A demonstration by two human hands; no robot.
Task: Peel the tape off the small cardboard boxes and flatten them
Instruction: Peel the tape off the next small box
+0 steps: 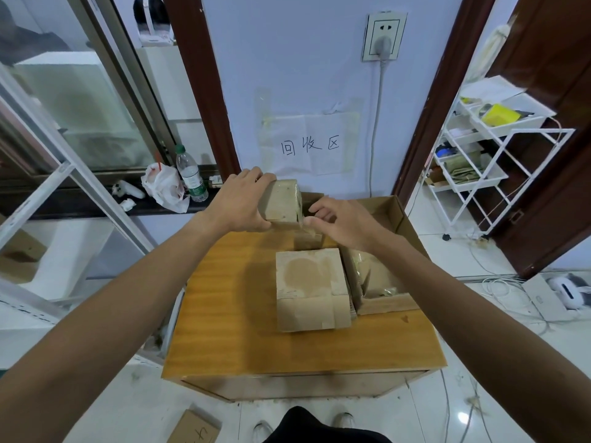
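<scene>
Small box (pixel 283 201) btwn hands: left hand (pixel 238 203) gripping, right hand (pixel 343 220) at edge.

Tan, stained cardboard on the small box (pixel 283 203) up top, same blotchy tan on the second box (pixel 308 287). Orange wood-grain table (pixel 230 298) underneath. Pale lilac wall (pixel 287 59), dark brown door frame (pixel 198 75), white rack (pixel 499 161).

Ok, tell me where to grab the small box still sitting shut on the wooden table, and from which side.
Grip the shut box across its left and right walls, coming down from above. It lies flat with its broad top face up. The left wall is open to the bare table, but the right wall sits close against the open carton, so slide it left first. Both hands are busy with the raised box.
</scene>
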